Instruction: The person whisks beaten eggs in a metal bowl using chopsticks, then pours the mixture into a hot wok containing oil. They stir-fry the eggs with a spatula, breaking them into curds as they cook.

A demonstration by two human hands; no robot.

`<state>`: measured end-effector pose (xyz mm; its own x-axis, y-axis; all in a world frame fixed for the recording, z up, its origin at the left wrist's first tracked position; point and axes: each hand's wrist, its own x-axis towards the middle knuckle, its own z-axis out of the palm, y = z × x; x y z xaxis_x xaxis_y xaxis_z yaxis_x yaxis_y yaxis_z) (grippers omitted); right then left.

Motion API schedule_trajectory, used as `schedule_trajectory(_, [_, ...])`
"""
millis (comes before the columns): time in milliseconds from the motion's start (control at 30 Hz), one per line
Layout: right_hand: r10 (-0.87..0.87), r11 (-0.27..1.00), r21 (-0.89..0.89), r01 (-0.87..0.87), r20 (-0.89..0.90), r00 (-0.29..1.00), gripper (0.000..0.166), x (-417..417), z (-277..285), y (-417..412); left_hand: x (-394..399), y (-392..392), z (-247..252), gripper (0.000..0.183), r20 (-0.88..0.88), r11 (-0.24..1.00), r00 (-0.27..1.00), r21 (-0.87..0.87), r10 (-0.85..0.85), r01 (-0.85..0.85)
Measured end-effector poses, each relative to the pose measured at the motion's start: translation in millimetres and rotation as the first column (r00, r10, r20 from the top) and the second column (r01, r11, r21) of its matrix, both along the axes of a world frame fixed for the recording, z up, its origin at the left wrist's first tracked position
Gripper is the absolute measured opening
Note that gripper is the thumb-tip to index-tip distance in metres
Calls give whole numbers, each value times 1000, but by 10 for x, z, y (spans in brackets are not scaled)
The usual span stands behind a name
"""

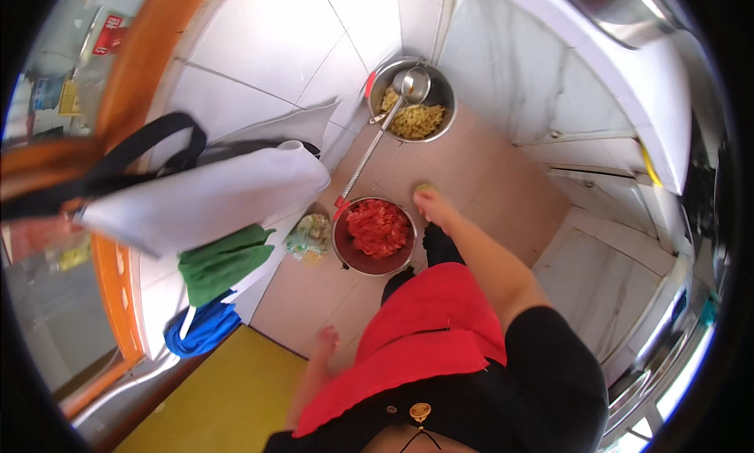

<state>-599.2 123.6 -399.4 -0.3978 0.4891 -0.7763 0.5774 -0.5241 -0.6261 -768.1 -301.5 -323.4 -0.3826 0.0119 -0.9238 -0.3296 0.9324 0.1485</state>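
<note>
My right hand [433,206] is closed around a small yellowish item [425,188], seen only in part, to the right of a metal pot [373,271] of red meat pieces [378,228]. Lower left, my left hand [327,338] hangs beside the red apron [421,347]; its fingers are curled and blurred, so whether it holds anything is unclear. Farther off, a second metal pot [449,120] holds a yellowish chopped food [418,121]. A long-handled metal ladle [377,138] rests on that pot, its handle reaching towards the meat pot.
A plastic bag of mixed scraps [310,235] lies left of the meat pot. Green [225,264] and blue cloths [203,329] hang by the left wall, below a white bag-like item [218,200]. Marble-patterned cabinets [601,270] line the right side.
</note>
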Motion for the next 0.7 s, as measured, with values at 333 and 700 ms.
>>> schedule_trajectory(333, [-15,919,393,-32,115,993,63,-2052,-1885,1538,693,900,-62,28,108,997,994,-71,1,7])
schedule_trajectory(700, [-710,701,-131,701,-42,703,29,-305,-1414,1527,-144,2852,-1038,54,-519,734,692,167,-502,658])
